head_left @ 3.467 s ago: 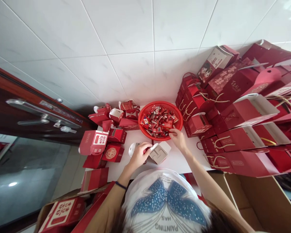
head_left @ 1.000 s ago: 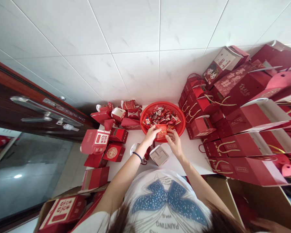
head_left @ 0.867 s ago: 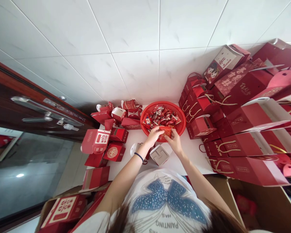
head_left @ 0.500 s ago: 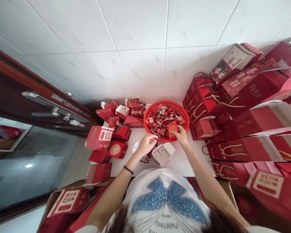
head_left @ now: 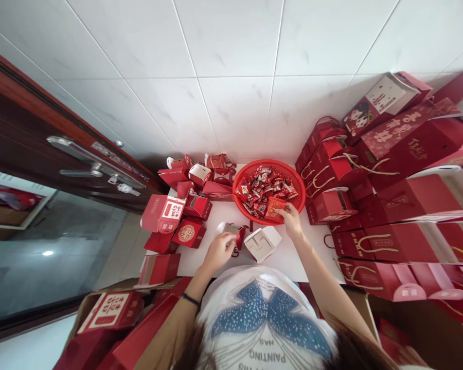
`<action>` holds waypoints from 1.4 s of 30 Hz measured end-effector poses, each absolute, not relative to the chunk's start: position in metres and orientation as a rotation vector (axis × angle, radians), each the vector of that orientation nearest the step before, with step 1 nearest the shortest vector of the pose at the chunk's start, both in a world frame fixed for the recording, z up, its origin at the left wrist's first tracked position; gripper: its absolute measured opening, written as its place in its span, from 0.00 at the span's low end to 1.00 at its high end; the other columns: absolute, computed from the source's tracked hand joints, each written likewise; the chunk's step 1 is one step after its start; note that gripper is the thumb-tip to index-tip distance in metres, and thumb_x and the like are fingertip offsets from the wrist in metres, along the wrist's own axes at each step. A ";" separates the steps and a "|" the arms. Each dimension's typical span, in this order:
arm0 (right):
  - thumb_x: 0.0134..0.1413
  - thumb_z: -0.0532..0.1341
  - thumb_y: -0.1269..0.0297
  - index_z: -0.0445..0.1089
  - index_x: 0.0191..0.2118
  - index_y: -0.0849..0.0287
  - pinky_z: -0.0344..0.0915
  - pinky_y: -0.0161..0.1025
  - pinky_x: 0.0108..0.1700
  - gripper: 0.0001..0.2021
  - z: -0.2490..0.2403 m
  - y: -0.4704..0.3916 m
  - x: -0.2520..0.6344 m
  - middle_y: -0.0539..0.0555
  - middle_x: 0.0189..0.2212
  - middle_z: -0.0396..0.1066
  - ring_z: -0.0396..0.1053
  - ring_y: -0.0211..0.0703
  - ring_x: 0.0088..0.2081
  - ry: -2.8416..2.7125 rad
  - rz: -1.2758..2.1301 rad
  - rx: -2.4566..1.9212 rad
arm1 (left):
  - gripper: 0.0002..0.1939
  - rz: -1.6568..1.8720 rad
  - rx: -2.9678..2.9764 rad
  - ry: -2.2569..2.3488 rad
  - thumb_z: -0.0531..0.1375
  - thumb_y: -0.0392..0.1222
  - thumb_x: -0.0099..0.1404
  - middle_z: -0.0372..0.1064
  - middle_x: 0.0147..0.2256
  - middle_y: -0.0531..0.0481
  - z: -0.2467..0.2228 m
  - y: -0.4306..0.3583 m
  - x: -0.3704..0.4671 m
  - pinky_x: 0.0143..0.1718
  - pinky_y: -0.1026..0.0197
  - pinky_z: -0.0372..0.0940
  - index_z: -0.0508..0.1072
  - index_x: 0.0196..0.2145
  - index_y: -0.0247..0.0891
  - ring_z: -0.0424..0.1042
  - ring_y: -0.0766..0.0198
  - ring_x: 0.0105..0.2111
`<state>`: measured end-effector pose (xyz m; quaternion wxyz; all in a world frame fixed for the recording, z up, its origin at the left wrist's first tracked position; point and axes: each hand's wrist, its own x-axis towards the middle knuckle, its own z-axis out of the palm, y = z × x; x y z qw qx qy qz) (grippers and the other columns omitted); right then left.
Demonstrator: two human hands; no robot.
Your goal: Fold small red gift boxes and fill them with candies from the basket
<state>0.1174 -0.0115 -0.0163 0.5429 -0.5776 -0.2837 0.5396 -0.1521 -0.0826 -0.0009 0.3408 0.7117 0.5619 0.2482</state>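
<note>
A round red plastic basket [head_left: 303, 191] stands against the wall, heaped with red-wrapped candies [head_left: 260, 187]. At its near right rim my right hand [head_left: 292, 220] pinches a flat red packet [head_left: 274, 206] over the candies. My left hand [head_left: 219, 250] is left of the basket, fingers curled beside a small white and red box [head_left: 233, 229]; whether the fingers grip it is unclear. Between my hands and just below the basket, an open white box [head_left: 262, 243] shows its inner folds. All of this rests on the white tabletop [head_left: 293, 259].
Small red gift boxes [head_left: 189, 232] cluster at the left of the table. Red bags and boxes with rope handles [head_left: 374, 241] are stacked at the right. A dark door with a handle [head_left: 96, 169] stands at the far left. Cartons flank my body.
My left hand has moved from the basket's near rim down and left to the small white and red box. My right hand remains at the red packet. The view has shifted slightly.
</note>
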 end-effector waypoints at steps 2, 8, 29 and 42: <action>0.34 0.69 0.58 0.66 0.32 0.56 0.70 0.41 0.38 0.17 -0.013 -0.016 0.118 0.51 0.33 0.76 0.73 0.46 0.37 -0.672 1.317 -1.334 | 0.13 0.613 1.849 1.421 0.56 0.33 0.61 0.78 0.40 0.46 -0.004 -0.085 -0.151 0.48 0.55 0.71 0.80 0.38 0.41 0.77 0.56 0.42; 0.34 0.71 0.58 0.67 0.33 0.57 0.70 0.40 0.36 0.18 0.001 -0.039 0.119 0.52 0.34 0.76 0.74 0.46 0.35 -0.638 1.390 -1.306 | 0.20 0.528 1.837 1.378 0.54 0.27 0.55 0.78 0.40 0.46 -0.008 -0.089 -0.148 0.48 0.54 0.71 0.80 0.38 0.40 0.77 0.57 0.41; 0.45 0.61 0.64 0.73 0.34 0.53 0.68 0.38 0.35 0.08 -0.016 -0.095 0.084 0.49 0.28 0.75 0.72 0.44 0.29 -1.523 1.129 -1.640 | 0.22 0.356 2.042 1.435 0.54 0.24 0.59 0.76 0.39 0.43 -0.016 -0.071 -0.104 0.45 0.56 0.69 0.80 0.44 0.39 0.75 0.56 0.40; 0.57 0.52 0.72 0.73 0.45 0.56 0.68 0.40 0.50 0.15 0.000 -0.036 0.103 0.55 0.44 0.76 0.74 0.46 0.45 -1.786 0.795 -1.934 | 0.18 0.417 1.865 1.556 0.58 0.28 0.55 0.76 0.39 0.41 -0.012 -0.087 -0.115 0.46 0.49 0.70 0.80 0.42 0.37 0.76 0.48 0.40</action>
